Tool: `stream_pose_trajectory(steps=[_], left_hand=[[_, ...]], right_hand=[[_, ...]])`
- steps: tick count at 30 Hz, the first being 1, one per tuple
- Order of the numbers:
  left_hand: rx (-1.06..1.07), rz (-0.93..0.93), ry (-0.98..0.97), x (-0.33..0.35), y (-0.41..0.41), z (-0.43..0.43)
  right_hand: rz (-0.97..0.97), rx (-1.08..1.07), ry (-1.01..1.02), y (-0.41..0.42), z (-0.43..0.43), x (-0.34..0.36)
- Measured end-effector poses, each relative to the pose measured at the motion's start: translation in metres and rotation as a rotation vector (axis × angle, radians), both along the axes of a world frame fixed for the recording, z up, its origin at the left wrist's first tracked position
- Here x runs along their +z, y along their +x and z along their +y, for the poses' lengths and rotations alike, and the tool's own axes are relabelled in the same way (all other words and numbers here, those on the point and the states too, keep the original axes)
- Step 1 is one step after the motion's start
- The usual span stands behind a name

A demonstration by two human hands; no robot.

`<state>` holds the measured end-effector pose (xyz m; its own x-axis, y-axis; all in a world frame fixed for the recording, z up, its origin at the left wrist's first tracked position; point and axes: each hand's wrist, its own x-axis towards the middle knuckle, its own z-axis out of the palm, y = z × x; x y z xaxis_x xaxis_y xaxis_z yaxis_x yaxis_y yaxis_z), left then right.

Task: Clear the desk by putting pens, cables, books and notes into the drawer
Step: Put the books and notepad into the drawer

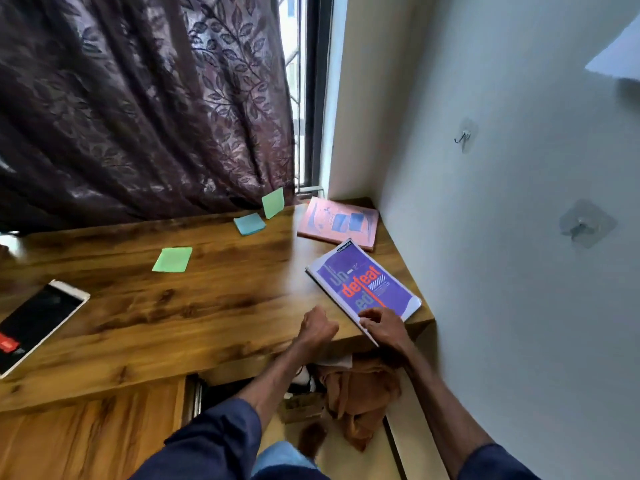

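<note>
"Un-defeat-ed" — on purple notebook [367, 289]

Purple-and-orange book [363, 287], pink book [337, 223], green note [172, 259], blue note [249, 224], leaf-patterned brown curtain [138, 98]

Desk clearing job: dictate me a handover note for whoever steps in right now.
Right grip holds the near end of the purple book, which overhangs the desk edge.
Left grip is fisted at the edge, apparently empty.
Also on the desk: pink book, flat green note, leaning green note, blue notes.
Nothing visibly stowed, and the drawer is not clearly in view. Everything is left.
</note>
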<state>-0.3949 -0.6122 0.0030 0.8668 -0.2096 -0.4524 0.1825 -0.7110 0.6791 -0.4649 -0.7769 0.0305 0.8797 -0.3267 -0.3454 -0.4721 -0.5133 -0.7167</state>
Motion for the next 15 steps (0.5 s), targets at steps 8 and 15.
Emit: stream_pose_trajectory(steps=[8, 15], left_hand=[[0.105, 0.267, -0.15, -0.016, 0.072, -0.07], [0.378, 0.48, -0.281, -0.082, 0.111, -0.083]], right_hand=[[0.166, -0.051, -0.109, 0.077, -0.033, -0.041], [0.171, -0.004, -0.219, 0.078, -0.031, -0.069]])
